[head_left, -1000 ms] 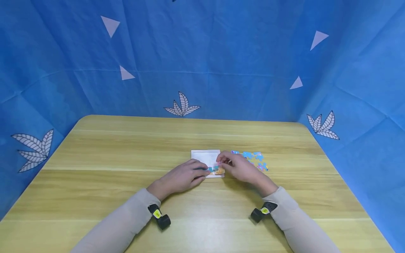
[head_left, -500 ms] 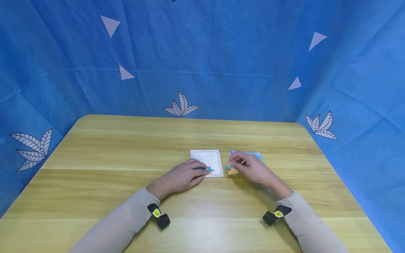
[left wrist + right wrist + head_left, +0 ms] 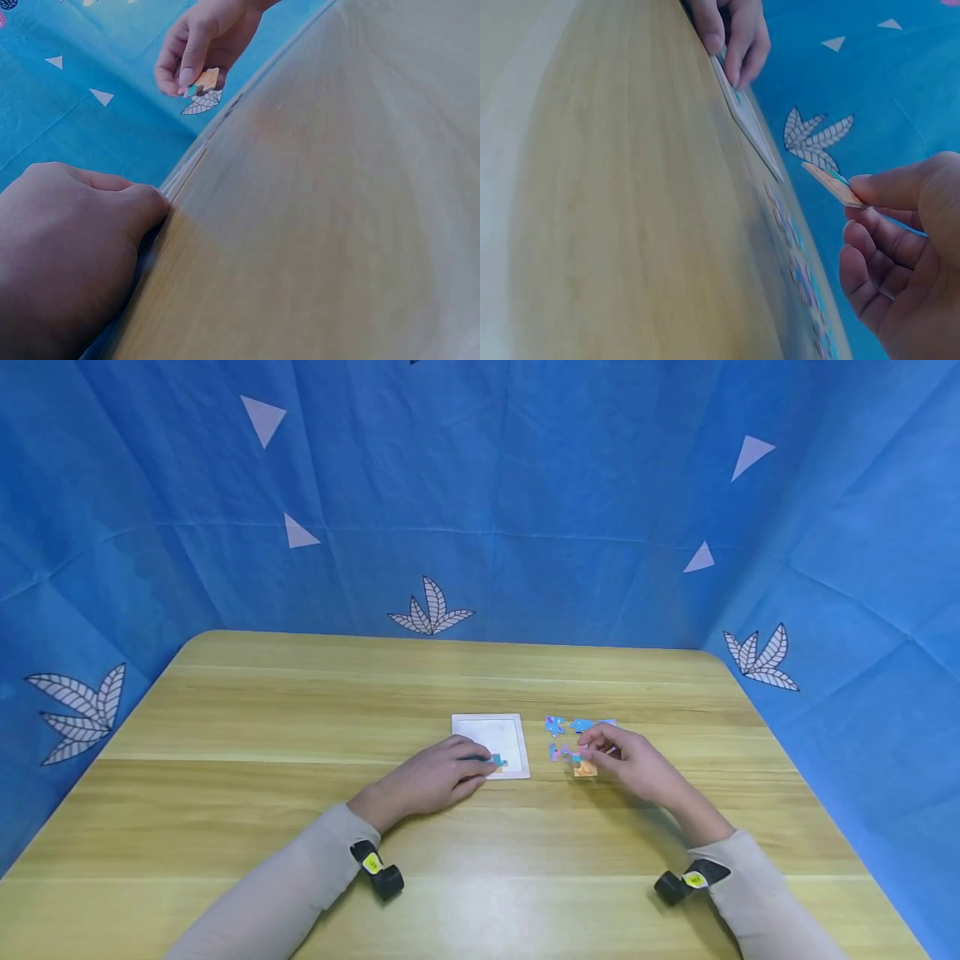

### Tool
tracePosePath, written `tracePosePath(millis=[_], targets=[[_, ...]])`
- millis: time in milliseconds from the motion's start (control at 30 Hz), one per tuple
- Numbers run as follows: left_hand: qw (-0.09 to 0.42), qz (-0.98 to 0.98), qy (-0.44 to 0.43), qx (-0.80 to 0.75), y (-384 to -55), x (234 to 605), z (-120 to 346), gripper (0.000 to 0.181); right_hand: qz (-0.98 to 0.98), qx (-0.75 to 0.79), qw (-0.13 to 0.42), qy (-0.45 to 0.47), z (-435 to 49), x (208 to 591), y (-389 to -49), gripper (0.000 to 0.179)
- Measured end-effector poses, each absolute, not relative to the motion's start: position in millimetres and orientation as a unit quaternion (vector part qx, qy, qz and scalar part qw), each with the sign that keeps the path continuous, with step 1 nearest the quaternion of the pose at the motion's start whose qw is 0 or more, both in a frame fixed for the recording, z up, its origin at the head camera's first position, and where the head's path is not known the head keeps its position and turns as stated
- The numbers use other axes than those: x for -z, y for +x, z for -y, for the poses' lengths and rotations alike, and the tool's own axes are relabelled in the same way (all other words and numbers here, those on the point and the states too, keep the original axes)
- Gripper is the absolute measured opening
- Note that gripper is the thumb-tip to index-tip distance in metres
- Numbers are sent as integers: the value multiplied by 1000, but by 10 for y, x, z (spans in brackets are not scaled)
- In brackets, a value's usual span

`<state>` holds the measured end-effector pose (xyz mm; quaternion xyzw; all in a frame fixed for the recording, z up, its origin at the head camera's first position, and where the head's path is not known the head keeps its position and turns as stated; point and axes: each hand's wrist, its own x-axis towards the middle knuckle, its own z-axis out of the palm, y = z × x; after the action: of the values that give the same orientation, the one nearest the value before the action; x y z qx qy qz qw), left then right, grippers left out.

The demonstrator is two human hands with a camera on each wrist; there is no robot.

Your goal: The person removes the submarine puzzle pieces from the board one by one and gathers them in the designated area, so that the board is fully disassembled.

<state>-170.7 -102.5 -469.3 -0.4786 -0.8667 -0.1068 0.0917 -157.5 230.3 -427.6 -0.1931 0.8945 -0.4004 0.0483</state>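
My left hand [image 3: 442, 777] rests with relaxed fingers on the left side of a white square puzzle tray [image 3: 487, 731]. Beside its fingertips, a teal puzzle piece [image 3: 497, 762] lies in the tray's near part; the fingers hide whatever is beneath them. To the right, my right hand [image 3: 630, 764] pinches an orange and teal puzzle piece [image 3: 585, 768] between thumb and fingers. The right wrist view shows that same piece [image 3: 829, 184] tilted and raised above the table surface, its orange face visible.
Several loose blue and pink puzzle pieces [image 3: 555, 725] lie right of the tray, partly behind my right hand. All this is on a wood-grain table [image 3: 300, 710]. A blue cloth backdrop [image 3: 480, 485] with white triangles and leaves surrounds the table's back and sides.
My right hand has lifted the orange and teal piece away from the tray and carried it right, over the loose pieces. My left hand has stayed in place on the tray.
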Motion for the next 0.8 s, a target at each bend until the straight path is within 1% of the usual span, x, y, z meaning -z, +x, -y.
tracePosePath(millis=[533, 800], targets=[[104, 864, -482, 100, -1695, 4693, 1031, 31, -903, 395, 31, -164, -2686, 4342, -1493, 16], [104, 862, -485, 107, -1696, 4684, 1034, 32, -913, 380, 40, -146, -2856, 4385, -1487, 16]])
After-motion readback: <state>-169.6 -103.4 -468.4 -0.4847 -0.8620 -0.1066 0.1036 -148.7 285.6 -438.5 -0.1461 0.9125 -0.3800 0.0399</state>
